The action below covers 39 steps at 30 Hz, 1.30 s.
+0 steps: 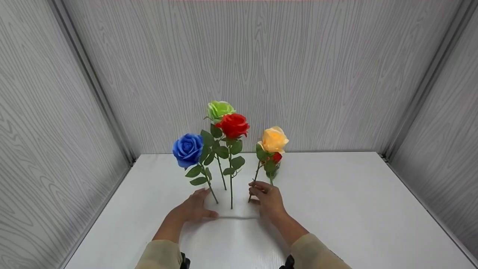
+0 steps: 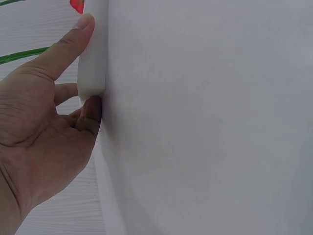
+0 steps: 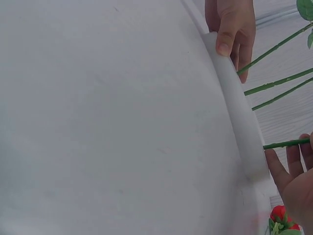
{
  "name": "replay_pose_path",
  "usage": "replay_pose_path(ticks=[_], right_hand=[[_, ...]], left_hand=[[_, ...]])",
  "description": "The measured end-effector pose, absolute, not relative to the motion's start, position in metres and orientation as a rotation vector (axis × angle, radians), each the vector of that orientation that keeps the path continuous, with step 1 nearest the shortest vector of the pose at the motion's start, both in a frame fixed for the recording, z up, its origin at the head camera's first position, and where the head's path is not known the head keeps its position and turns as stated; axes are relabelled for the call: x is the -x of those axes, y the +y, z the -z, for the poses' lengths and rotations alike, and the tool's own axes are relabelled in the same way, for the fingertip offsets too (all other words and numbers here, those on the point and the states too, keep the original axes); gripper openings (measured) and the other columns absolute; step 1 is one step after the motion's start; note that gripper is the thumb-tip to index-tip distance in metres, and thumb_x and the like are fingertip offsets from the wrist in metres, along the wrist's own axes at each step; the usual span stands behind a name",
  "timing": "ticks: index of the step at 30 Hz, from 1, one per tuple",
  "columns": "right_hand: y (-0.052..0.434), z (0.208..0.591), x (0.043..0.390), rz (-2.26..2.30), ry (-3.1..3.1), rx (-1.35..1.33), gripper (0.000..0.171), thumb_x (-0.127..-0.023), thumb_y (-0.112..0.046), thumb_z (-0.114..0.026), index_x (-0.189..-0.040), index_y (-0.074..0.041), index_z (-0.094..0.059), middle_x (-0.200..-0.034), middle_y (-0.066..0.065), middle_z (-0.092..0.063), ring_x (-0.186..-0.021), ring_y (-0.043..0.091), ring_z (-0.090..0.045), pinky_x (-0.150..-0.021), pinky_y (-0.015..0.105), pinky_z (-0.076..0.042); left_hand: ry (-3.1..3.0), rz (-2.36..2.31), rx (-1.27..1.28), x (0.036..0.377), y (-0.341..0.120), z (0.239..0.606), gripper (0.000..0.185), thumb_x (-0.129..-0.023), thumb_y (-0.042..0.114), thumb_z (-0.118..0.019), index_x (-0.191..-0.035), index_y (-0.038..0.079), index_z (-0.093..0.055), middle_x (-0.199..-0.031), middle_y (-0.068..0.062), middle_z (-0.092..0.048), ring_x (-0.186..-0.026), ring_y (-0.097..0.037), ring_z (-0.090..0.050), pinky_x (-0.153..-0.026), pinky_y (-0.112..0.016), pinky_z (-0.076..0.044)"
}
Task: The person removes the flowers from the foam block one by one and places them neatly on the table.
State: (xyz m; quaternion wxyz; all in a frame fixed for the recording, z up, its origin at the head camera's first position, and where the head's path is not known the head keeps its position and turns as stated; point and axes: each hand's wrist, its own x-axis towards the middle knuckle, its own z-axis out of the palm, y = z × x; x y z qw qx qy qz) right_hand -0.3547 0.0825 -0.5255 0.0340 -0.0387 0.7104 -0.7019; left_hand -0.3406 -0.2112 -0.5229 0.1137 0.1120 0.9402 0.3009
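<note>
My left hand rests at the left end of a white foam block lying toward the near middle of the tabletop; my thumb presses along its end and the other fingers stay fairly straight behind it, curled round nothing. My right hand is at the block's right end, its fingers pinching the stem of the yellow rose, whose foot meets the block. A blue rose, a green rose and a red rose stand upright in the block between my hands. A small red bud sits just below the yellow bloom.
</note>
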Motion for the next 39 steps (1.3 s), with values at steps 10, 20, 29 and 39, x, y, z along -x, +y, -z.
replay_pose_path(ticks=[10, 20, 29, 39], right_hand=[[0.089, 0.520, 0.353, 2.188, 2.166, 0.151, 0.023, -0.107, -0.006, -0.066, -0.127, -0.002, -0.075, -0.120, 0.022, -0.073, -0.116, 0.033, -0.075, -0.094, 0.046, -0.068], [0.099, 0.520, 0.351, 2.190, 2.153, 0.102, 0.025, -0.107, -0.008, -0.067, -0.130, -0.006, -0.075, -0.119, 0.015, -0.073, -0.113, 0.030, -0.074, -0.091, 0.046, -0.068], [0.108, 0.521, 0.350, 2.180, 2.169, 0.108, 0.028, -0.107, -0.008, -0.067, -0.134, -0.006, -0.074, -0.113, 0.011, -0.073, -0.103, 0.017, -0.075, -0.087, 0.045, -0.069], [0.117, 0.520, 0.350, 2.197, 2.174, 0.051, 0.031, -0.106, -0.007, -0.068, -0.136, -0.003, -0.072, -0.117, 0.020, -0.074, -0.102, 0.019, -0.075, -0.084, 0.045, -0.069]], left_hand=[[2.751, -0.921, -0.318, 0.343, -0.212, 0.522, 0.111, -0.086, 0.045, -0.092, -0.168, -0.002, -0.033, -0.175, -0.030, -0.029, -0.163, -0.052, -0.028, -0.132, -0.064, -0.030], [2.760, -0.933, -0.308, 0.343, -0.212, 0.524, 0.109, -0.086, 0.043, -0.092, -0.168, -0.001, -0.034, -0.176, -0.028, -0.029, -0.164, -0.051, -0.028, -0.133, -0.064, -0.029], [2.755, -0.943, -0.316, 0.343, -0.212, 0.522, 0.108, -0.087, 0.043, -0.091, -0.167, -0.002, -0.034, -0.175, -0.029, -0.029, -0.164, -0.051, -0.028, -0.133, -0.064, -0.029], [2.748, -0.970, -0.312, 0.342, -0.212, 0.522, 0.109, -0.086, 0.043, -0.092, -0.167, -0.002, -0.035, -0.175, -0.030, -0.029, -0.164, -0.051, -0.028, -0.133, -0.064, -0.029]])
